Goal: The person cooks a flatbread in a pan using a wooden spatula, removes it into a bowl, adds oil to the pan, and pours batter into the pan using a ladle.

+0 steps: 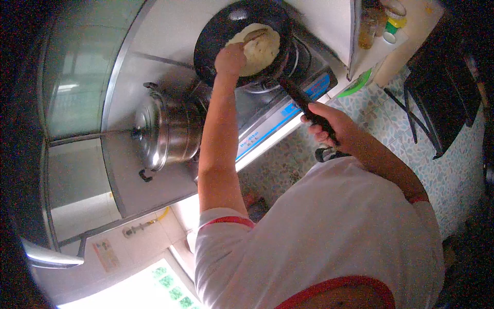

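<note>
White T-shirt with red trim [329,226] fills the view nearest the camera, around five and six o'clock. At twelve o'clock a black wok [212,36] sits on the gas stove [270,121], and inside it lies a pale flatbread [265,56], toward the wok's four o'clock side; a brown patch [256,35], too blurred to name, shows on its upper part. At the wok's seven o'clock, the left hand [231,59] meets the flatbread's edge, its fingers bunched; whether they pinch it I cannot tell. The right hand [333,122] wraps its fingers round the long black handle [298,97], which slants toward five o'clock. Near nine o'clock stands a lidded steel pot [177,131].
</note>
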A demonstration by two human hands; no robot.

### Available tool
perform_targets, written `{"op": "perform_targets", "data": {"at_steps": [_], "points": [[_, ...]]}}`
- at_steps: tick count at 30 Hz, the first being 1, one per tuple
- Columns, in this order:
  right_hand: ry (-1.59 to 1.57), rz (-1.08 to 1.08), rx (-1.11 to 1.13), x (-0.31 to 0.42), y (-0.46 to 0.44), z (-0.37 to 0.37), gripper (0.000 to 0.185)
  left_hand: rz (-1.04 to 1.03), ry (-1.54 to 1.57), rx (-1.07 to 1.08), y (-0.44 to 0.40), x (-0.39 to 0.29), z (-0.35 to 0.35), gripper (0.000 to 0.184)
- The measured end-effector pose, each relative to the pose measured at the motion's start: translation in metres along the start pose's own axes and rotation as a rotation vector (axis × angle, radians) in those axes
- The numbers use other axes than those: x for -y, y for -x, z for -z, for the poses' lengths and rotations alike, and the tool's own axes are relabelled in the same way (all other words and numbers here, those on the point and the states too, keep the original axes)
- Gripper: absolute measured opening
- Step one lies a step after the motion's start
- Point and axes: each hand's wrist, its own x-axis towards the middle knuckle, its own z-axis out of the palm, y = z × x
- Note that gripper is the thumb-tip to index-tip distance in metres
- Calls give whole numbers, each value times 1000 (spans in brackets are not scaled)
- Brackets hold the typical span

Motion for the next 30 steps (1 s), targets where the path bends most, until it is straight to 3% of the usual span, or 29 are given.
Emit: {"op": "perform_targets", "data": {"at_steps": [2, 5, 6, 8, 11, 14, 19, 22, 27, 30], "points": [[-27, -45, 21, 4, 2, 6, 31, -1, -34, 133, 7, -29, 29, 26], [-98, 129, -103, 8, 5, 0, 28, -29, 53, 129, 32, -39, 62, 28], [-36, 20, 67, 12, 4, 20, 26, -112, 66, 110, 40, -30, 68, 28], [-46, 81, 29, 16, 6, 17, 25, -274, 97, 78, 57, 1, 82, 27], [-10, 83, 60, 17, 7, 21, 27, -188, 243, 185, 79, 22, 109, 25], [41, 42, 93, 21, 10, 22, 29, -94, 138, 357, 83, 24, 122, 23], [-71, 108, 51, 24, 4, 24, 30, -93, -183, 220, 66, 66, 84, 23], [-16, 114, 45, 23, 5, 28, 34, -49, -101, 159, 69, 73, 108, 22], [-217, 94, 90, 23, 9, 21, 37, -67, 30, 257, 76, 66, 159, 23], [-312, 74, 202, 16, -1, 37, 36, -61, -113, 351, 79, 63, 168, 23]]}}
